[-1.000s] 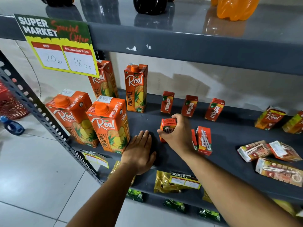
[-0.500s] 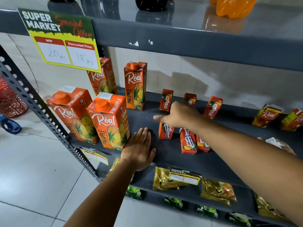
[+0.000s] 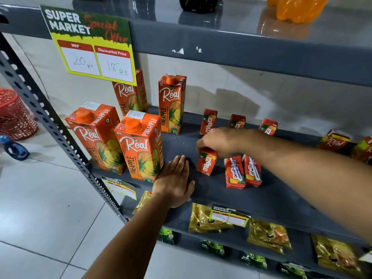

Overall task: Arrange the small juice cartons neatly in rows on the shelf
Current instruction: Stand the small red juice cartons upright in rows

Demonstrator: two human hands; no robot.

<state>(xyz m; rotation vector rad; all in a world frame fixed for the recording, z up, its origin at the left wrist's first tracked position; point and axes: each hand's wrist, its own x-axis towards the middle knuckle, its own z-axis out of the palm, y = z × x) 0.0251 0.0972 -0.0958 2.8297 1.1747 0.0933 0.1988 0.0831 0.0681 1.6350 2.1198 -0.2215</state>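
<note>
On the grey middle shelf [image 3: 267,198] my right hand [image 3: 219,140] grips the top of a small red Maaza carton [image 3: 206,163], which stands upright in the front row with its label facing me. Two more small cartons [image 3: 242,172] stand right of it, turned back-side out. A back row of three small Maaza cartons [image 3: 208,121] stands along the wall, partly hidden by my right hand. Small Real cartons [image 3: 334,140] sit at the far right. My left hand [image 3: 175,183] lies flat on the shelf, fingers apart, beside the large cartons.
Several tall Real pineapple cartons [image 3: 141,146] stand at the shelf's left end. A price sign [image 3: 90,45] hangs from the upper shelf, which carries dark and orange bottles [image 3: 298,9]. Yellow snack packets [image 3: 209,218] lie on the lower shelf. A red basket [image 3: 14,113] and blue bottle sit on the floor.
My right hand turned the front-left small carton around, reached toward the back row, then came back onto that carton's top. The left hand stayed flat. The view shifted left.
</note>
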